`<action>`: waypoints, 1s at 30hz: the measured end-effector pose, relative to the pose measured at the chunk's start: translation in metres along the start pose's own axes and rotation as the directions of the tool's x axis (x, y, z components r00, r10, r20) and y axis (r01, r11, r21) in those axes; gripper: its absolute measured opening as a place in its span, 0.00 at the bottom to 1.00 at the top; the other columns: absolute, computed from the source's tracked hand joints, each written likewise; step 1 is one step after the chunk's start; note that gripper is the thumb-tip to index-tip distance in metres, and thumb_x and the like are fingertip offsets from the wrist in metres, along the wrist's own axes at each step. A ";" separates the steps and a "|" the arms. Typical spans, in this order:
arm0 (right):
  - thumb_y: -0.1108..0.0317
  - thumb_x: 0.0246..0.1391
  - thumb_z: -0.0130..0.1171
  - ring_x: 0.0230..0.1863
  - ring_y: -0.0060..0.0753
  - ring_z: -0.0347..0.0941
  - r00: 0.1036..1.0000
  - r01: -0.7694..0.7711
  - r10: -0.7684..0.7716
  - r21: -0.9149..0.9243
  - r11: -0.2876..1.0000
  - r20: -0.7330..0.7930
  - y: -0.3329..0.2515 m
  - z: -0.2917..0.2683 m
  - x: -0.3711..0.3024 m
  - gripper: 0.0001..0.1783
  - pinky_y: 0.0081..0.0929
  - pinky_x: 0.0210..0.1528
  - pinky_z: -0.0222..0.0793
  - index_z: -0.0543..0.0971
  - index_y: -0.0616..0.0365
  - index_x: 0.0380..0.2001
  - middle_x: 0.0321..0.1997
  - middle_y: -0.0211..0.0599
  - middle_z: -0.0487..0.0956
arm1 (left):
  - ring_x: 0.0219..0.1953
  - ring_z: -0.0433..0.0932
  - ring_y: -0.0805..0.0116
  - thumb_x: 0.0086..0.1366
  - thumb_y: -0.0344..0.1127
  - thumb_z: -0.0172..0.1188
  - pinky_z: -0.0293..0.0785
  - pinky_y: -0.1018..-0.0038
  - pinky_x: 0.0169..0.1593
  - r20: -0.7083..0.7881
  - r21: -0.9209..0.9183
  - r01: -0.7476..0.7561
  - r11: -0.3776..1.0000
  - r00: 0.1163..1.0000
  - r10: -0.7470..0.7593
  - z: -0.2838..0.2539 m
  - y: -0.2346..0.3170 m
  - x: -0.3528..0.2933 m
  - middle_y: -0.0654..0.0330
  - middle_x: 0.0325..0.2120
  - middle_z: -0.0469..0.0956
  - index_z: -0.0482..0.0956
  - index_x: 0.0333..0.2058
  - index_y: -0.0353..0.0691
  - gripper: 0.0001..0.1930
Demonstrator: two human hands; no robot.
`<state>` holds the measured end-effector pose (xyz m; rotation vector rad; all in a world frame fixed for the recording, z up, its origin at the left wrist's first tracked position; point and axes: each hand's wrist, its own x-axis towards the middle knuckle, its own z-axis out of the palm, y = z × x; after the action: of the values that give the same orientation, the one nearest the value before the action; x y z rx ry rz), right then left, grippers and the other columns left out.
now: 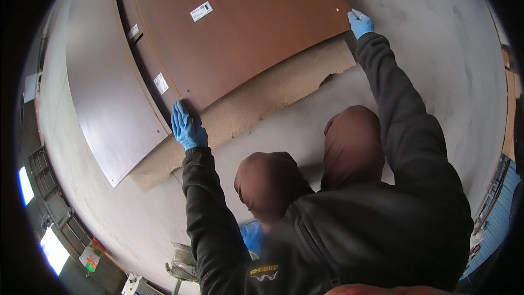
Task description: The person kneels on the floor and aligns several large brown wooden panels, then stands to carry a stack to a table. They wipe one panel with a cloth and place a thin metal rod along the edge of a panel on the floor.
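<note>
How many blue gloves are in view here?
2: one on the left hand, at the lower-left corner of the large brown panel; one on the right hand, at its lower-right corner. No others show.

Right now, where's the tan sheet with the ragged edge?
In the head view, the tan sheet lies upper-centre, sticking out past the near edge of the large brown panel, mostly between the gloved left hand and right hand.

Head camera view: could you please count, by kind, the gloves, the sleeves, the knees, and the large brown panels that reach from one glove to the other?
Blue gloves: 2
Dark sleeves: 2
Brown-covered knees: 2
Large brown panel reaching from glove to glove: 1
Total: 7
</note>
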<state>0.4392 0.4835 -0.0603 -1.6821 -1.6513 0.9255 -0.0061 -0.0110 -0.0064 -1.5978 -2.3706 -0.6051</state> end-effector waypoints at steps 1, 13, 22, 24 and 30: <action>0.59 0.67 0.64 0.45 0.26 0.82 1.000 0.012 -0.012 -0.030 0.999 -0.013 -0.001 0.000 -0.001 0.25 0.27 0.53 0.78 0.81 0.65 0.60 0.50 0.39 0.88 | 0.70 0.69 0.46 0.57 0.24 0.66 0.65 0.56 0.72 0.002 -0.019 0.029 0.999 1.000 -0.029 0.001 0.002 -0.001 0.49 0.69 0.71 0.67 0.71 0.36 0.40; 0.60 0.68 0.63 0.36 0.20 0.76 0.991 -0.082 0.080 0.016 0.996 0.111 0.024 -0.005 0.026 0.24 0.24 0.40 0.75 0.81 0.65 0.60 0.41 0.29 0.85 | 0.63 0.73 0.40 0.56 0.24 0.61 0.67 0.52 0.68 0.022 0.092 0.014 0.996 1.000 -0.016 -0.008 0.010 0.009 0.42 0.62 0.74 0.69 0.64 0.31 0.34; 0.53 0.69 0.59 0.59 0.38 0.81 0.998 0.060 -0.057 -0.136 0.989 0.026 0.052 -0.004 0.045 0.27 0.31 0.64 0.72 0.81 0.63 0.60 0.58 0.47 0.85 | 0.64 0.70 0.41 0.55 0.22 0.65 0.67 0.53 0.67 0.021 -0.013 0.134 0.991 0.991 -0.134 -0.016 0.026 0.016 0.46 0.62 0.72 0.64 0.66 0.35 0.38; 0.53 0.69 0.59 0.60 0.38 0.81 0.994 0.100 -0.093 -0.108 0.989 0.061 0.055 -0.004 0.047 0.27 0.31 0.64 0.72 0.80 0.63 0.61 0.59 0.48 0.85 | 0.66 0.69 0.41 0.55 0.22 0.65 0.67 0.53 0.68 0.001 0.006 0.148 0.989 0.989 -0.148 -0.015 0.026 0.015 0.46 0.63 0.72 0.64 0.66 0.35 0.38; 0.52 0.70 0.58 0.61 0.43 0.81 0.989 0.149 -0.141 -0.236 0.960 0.047 0.048 -0.004 0.036 0.27 0.33 0.65 0.72 0.80 0.62 0.61 0.59 0.49 0.84 | 0.68 0.69 0.43 0.57 0.24 0.65 0.64 0.54 0.71 0.007 0.012 0.180 0.984 0.984 -0.181 -0.008 0.025 0.009 0.43 0.64 0.71 0.64 0.68 0.34 0.39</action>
<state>0.4697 0.5176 -0.0999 -1.6794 -1.9424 0.7063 0.0130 0.0003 0.0098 -1.3926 -2.5387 -0.6190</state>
